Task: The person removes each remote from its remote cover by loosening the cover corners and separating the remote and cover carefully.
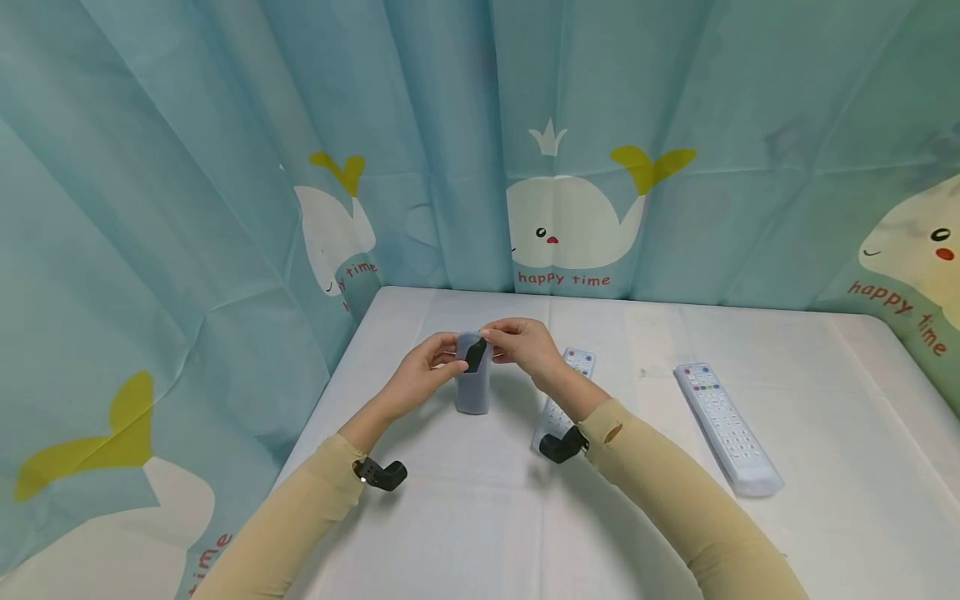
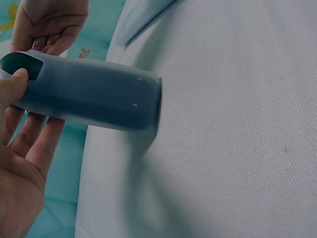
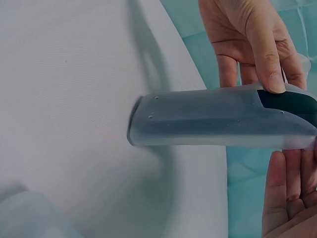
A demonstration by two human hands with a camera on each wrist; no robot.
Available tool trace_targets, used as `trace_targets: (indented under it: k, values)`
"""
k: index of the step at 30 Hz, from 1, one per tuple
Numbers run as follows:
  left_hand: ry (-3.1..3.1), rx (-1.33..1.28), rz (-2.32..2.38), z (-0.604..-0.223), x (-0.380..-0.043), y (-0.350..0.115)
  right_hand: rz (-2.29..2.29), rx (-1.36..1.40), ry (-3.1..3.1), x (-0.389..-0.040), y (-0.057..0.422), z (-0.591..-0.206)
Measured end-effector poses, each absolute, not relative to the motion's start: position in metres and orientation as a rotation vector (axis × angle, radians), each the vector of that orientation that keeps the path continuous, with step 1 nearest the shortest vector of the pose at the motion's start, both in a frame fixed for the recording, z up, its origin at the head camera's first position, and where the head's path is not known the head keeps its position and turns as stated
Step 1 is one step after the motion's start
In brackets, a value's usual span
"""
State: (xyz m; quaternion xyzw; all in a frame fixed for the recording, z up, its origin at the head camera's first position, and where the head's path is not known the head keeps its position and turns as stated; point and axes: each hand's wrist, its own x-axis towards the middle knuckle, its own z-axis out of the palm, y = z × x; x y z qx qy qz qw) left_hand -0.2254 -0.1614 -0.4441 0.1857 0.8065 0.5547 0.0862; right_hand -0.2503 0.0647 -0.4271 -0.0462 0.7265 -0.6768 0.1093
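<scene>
A dark remote control [image 1: 476, 355] stands nearly upright in a translucent silicone cover [image 1: 472, 396], its back towards me. Through an opening near the cover's upper end, the dark back shows bare. My left hand [image 1: 427, 368] grips its left side, thumb [image 2: 20, 79] at the edge of that opening and fingers behind. At the upper right corner, my right hand [image 1: 528, 346] pinches the cover's rim between thumb and fingers. In the right wrist view, the cover's lower end [image 3: 136, 121] is right at the white tabletop. The remote's front is hidden.
A second covered remote [image 1: 551, 417] lies on the white table [image 1: 615, 517], partly hidden under my right forearm. Farther right lies another covered remote [image 1: 727, 429], buttons up. Blue curtains [image 1: 450, 125] with whale prints hang behind and to the left.
</scene>
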Motion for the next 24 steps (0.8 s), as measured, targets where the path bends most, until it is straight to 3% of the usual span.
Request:
trace_targets:
  k: [24]
  values:
    - [2.399, 0.625, 1.631, -0.4413, -0.2243, -0.162, -1.893, -0.115, 2.091, -0.258, 0.0594, -0.4251]
